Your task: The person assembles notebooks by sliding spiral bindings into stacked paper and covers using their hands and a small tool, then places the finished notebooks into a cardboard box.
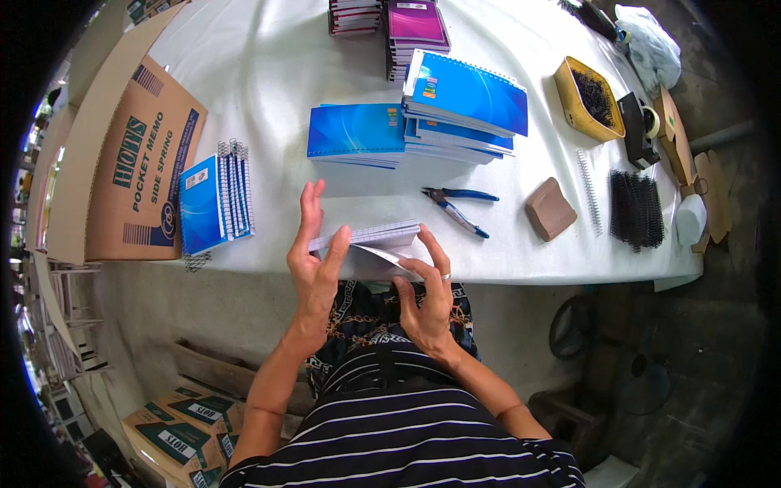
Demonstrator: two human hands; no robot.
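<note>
At the table's near edge I hold a small memo pad [376,237] of ruled white sheets, with a lower leaf bent away from the stack. My left hand [312,276] grips its left end, the thumb on the near side and the fingers pointing away from me. The right hand [426,307], with a ring on one finger, holds the opposite end between thumb and fingers. No wire coil shows along the visible edge of the pad. Beyond it lie loose blue-covered memo pads [355,130] and a taller blue stack [468,89]. Blue-handled cutting pliers [460,210] rest to the right.
Left stand an open cardboard box [146,163] and coil-bound blue notebooks [203,207]. To the right are a brown block [551,210], a single wire coil [589,193], a bundle of black coils [636,210] and a yellow tub [589,98]. Purple notebooks [413,23] sit at the back.
</note>
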